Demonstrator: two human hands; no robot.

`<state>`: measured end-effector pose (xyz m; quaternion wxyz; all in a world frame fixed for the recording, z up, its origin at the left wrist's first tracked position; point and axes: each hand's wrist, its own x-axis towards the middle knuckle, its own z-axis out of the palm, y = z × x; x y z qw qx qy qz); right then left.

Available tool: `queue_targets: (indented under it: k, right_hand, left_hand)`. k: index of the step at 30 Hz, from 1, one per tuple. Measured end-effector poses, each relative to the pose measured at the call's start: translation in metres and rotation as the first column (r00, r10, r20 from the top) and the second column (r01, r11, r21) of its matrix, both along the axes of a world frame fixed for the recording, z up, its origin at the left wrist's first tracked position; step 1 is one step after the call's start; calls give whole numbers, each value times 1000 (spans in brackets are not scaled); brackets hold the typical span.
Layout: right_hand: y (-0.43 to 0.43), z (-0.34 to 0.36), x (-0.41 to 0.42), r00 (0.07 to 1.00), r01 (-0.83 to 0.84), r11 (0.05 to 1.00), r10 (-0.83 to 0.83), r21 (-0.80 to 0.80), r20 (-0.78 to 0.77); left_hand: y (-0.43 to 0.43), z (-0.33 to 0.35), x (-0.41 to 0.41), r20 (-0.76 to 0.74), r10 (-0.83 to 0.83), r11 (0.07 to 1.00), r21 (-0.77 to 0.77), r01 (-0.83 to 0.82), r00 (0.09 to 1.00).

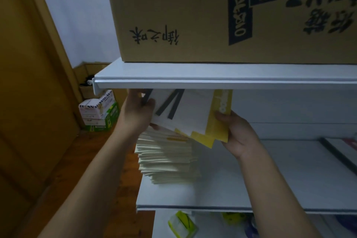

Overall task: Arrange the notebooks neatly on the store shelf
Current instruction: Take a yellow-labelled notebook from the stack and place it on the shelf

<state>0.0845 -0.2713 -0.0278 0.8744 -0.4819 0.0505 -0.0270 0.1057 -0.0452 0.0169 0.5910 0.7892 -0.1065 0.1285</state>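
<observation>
I hold a bundle of notebooks [191, 114] with both hands, just under the upper shelf edge. Their covers are white with black spine strips, plus yellow ones on the right. My left hand [137, 114] grips the bundle's left side; my right hand [235, 131] grips its lower right corner on the yellow cover. The bundle hovers above a tall, uneven stack of cream notebooks [168, 160] resting on the white middle shelf [270, 179] at its left end. The bundle's top is hidden behind the upper shelf.
A large cardboard box [212, 15] sits on the upper shelf [212, 80]. A dark-edged flat item [340, 150] lies at the middle shelf's right. Yellow-green packages [181, 224] lie on the lower shelf. Small boxes [98, 110] are stacked on the floor by a wooden door [29, 102].
</observation>
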Motion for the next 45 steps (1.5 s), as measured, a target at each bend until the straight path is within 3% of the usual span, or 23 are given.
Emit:
queue_targets:
  k: [2,3,4,6,8,9,10,11,13,14,23,26,30,34,36,39,42,45]
  right_hand:
    - [1,0,0,1000,-3,1000,4,-26,17]
    - [-1,1,0,999,-6,999,8,-38,33]
    - [-3,3,0,999,1,998,2,-58,49]
    - [-8,5,0,997,64,994,-60,-94,47]
    - [-16,7,-2,992,125,990,-124,-72,9]
    - [-20,7,-3,991,133,990,-134,-55,-10]
    - [-23,6,-4,991,132,990,-134,-41,-31]
    - [-25,5,-5,990,128,991,-130,-35,-53]
    - [-26,3,-6,988,126,992,-127,-24,-87]
    - [-25,2,-5,987,126,992,-127,-15,-94]
    - [-18,12,-1,993,96,963,-75,251,-93]
    - [-13,11,0,992,100,958,-76,268,-99]
    - [0,7,1,998,29,975,-14,220,-66]
    - [1,4,1,1000,10,993,-9,119,-12]
    - [-3,4,-2,999,30,999,-30,31,11]
    - [-11,1,-11,994,111,981,-108,-160,31]
    - [-22,-6,-24,974,225,914,-214,-338,69]
    - [-43,-14,-37,918,393,718,-345,-574,196]
  left_hand:
    - [-11,1,-9,-65,-85,986,-148,75,994]
    - [-16,1,-10,-81,-101,988,-123,91,992]
    - [-19,-1,-6,-78,-84,996,-43,81,993]
    - [-14,-6,6,30,45,965,259,-51,999]
    - [2,-14,23,202,248,764,560,-320,947]
    - [9,-18,27,216,307,646,668,-369,927]
    - [17,-22,33,163,323,582,742,-331,932]
    - [22,-26,36,64,297,603,761,-239,953]
    - [24,-29,37,-105,208,726,683,-82,972]
    - [25,-30,39,-119,189,751,657,-66,975]
    - [23,-32,39,168,282,698,639,-322,944]
    - [19,-20,27,182,304,806,474,-354,935]
    - [4,-2,6,93,135,967,205,-152,986]
    - [-19,-1,-13,-65,41,997,-55,-45,997]
    - [-29,-5,-20,-123,-14,996,-94,3,992]
    - [-40,-12,-25,-196,-72,997,-22,69,978]
    - [-57,-24,-33,-158,-138,984,88,153,978]
    - [-82,-49,-38,-72,-202,960,183,212,977]
